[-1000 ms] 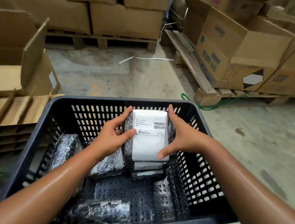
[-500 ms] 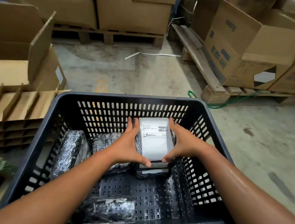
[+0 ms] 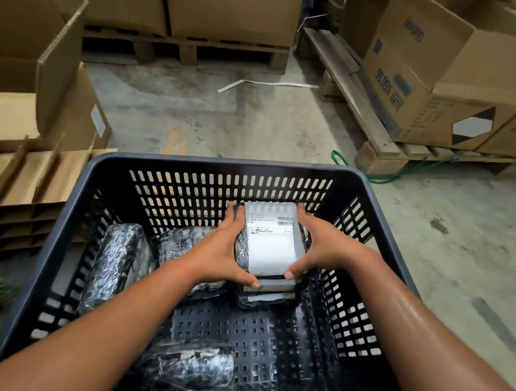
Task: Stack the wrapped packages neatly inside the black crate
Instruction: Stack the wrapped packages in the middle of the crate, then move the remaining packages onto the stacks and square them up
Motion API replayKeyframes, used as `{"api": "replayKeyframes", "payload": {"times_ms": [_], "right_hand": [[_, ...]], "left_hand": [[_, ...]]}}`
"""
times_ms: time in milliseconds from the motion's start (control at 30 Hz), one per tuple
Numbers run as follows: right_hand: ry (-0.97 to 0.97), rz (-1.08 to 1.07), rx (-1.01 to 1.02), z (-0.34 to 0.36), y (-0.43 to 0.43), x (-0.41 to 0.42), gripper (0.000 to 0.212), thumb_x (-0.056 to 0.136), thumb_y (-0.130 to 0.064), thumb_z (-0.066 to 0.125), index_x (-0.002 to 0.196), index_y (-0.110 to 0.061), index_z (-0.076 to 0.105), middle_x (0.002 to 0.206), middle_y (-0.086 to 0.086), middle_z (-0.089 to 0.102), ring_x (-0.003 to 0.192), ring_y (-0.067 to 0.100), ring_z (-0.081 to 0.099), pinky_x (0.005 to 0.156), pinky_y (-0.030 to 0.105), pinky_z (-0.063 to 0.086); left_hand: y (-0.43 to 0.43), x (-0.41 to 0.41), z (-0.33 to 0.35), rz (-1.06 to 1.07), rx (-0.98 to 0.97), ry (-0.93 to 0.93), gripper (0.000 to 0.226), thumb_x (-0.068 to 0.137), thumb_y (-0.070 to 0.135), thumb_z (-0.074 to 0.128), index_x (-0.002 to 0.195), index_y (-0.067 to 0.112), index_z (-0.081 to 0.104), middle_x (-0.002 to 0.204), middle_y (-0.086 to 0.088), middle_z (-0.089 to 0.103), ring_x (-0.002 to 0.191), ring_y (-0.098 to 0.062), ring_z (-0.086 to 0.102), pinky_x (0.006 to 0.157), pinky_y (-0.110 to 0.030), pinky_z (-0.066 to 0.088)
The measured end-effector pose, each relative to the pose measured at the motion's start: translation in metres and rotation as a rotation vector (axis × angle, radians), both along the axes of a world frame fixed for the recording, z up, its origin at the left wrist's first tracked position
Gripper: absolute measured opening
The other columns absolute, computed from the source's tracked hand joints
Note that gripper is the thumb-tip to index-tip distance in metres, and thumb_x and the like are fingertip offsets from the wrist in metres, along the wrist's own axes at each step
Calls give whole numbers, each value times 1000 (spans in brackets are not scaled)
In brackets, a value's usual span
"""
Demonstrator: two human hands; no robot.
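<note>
Hands are seen at centre frame inside the black crate (image 3: 104, 164). The left hand (image 3: 218, 251) and right hand (image 3: 323, 250) are pressed against opposite long sides of a labelled package (image 3: 273, 242), which is gripped between the fingers and thumbs of both. The package is held flat, label upward, on top of a short stack (image 3: 269, 292) by the far wall of the crate; whether it is fully seated cannot be told.

Risks, as judged: the top package could be left skewed or overhanging if one side is let go first, since the film wrap looks slick and the layers beneath appear slightly offset at their near edges. The stack could be toppled toward the open crate floor in the lower centre if it is pushed from behind. A loose package (image 3: 181, 248) lies touching the left wrist and could be dragged out of line as that arm is drawn back.

Materials noted: the packages are rectangular blocks in glossy, wrinkled film over dark contents, with a white printed label and barcode on the held one. Another wrapped package (image 3: 115, 264) lies at left of centre and one (image 3: 193, 369) near the lower edge. The crate is rigid plastic with slotted walls and a perforated floor. Corrugated cardboard boxes (image 3: 439, 70) on wooden pallets (image 3: 374, 152) are seen at upper right.
</note>
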State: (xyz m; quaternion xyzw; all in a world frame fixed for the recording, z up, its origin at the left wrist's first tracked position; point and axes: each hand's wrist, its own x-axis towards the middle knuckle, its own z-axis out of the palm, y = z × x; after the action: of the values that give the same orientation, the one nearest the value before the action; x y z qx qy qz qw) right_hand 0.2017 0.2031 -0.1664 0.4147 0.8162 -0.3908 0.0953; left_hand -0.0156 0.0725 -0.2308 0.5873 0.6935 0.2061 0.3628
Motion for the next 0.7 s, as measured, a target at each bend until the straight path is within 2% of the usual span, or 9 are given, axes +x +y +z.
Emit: {"api": "replayKeyframes", "payload": {"times_ms": [233,367,467,533,600,700], "right_hand": [[2,-30,-27,5,-5,0,156,51,-28,105,167,-21,1,167,-3,34,153,24,33,126,43,28],[-22,-18,-14,9,-6,-1,157,49,-33,105,167,-18,2,166,-1,37,152,24,34,125,40,28],[9,-44,-23,18,-4,-5,158,49,-48,102,167,-14,2,172,2,24,157,26,26,127,40,22],[33,-50,38,27,-3,-12,157,48,-62,94,167,-16,2,174,3,15,158,26,20,126,39,20],[77,-51,119,38,-6,-25,145,54,-64,91,167,-20,12,173,3,21,156,28,26,126,44,26],[184,-21,228,52,-13,-57,109,71,-49,93,160,-19,37,159,7,49,142,26,51,117,40,41]], "left_hand": [[-4,2,4,22,-3,-11,166,41,72,91,157,33,-22,162,12,-34,148,-8,-7,117,-29,0],[-9,-1,21,28,5,-35,164,39,74,90,158,36,-18,166,7,-26,154,-18,-6,124,-39,7],[-17,-14,38,133,88,-70,146,54,70,87,162,34,-4,171,6,-5,155,-16,7,121,-32,12],[-23,-28,54,207,154,-43,121,68,60,86,162,31,16,169,6,16,153,-17,21,119,-31,19],[-32,-47,72,235,182,-5,98,74,51,84,156,31,34,164,4,33,149,-20,33,121,-42,27],[-52,-76,98,254,164,1,92,74,43,87,153,28,43,159,2,43,146,-21,39,120,-50,34]]}}
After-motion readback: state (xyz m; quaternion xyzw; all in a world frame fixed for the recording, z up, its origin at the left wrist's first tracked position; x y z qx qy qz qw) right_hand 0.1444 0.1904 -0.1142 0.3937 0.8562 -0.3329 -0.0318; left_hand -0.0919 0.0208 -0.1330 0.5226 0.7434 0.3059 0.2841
